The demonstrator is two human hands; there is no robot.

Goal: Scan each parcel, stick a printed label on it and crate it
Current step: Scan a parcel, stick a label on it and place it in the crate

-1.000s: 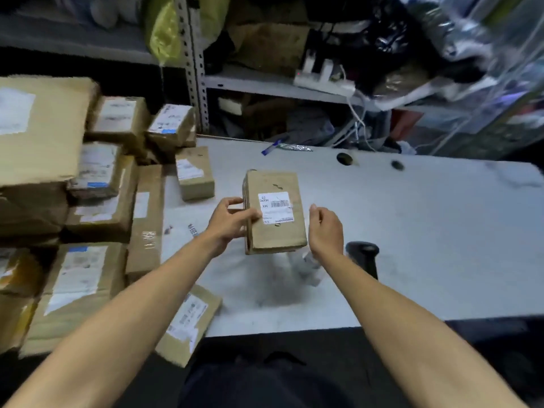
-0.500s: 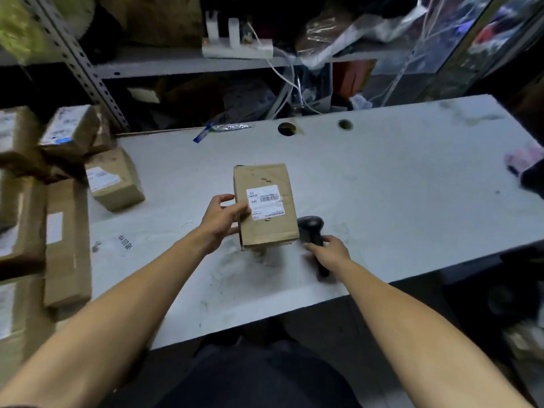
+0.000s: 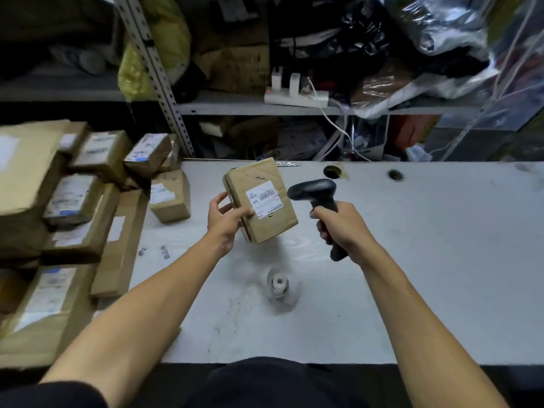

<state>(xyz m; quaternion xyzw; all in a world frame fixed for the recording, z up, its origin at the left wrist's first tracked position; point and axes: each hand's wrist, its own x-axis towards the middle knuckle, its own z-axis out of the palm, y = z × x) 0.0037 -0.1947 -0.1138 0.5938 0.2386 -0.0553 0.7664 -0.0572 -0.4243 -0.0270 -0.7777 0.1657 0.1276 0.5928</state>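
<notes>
A long white worktable [image 3: 412, 260] carries stacked brown cardboard boxes [image 3: 73, 207] along its left side. Above its middle, the left hand [image 3: 225, 219] grips a tilted brown cardboard parcel [image 3: 265, 213], white barcode label [image 3: 263, 198] facing up. Just beside it, the right hand [image 3: 343, 228] clasps a black handheld scanner [image 3: 316, 192], head toward the label.

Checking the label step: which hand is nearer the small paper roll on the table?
Roughly equal. The left hand, holding the parcel, and the right hand, gripping the scanner, both sit beyond the paper roll.
</notes>
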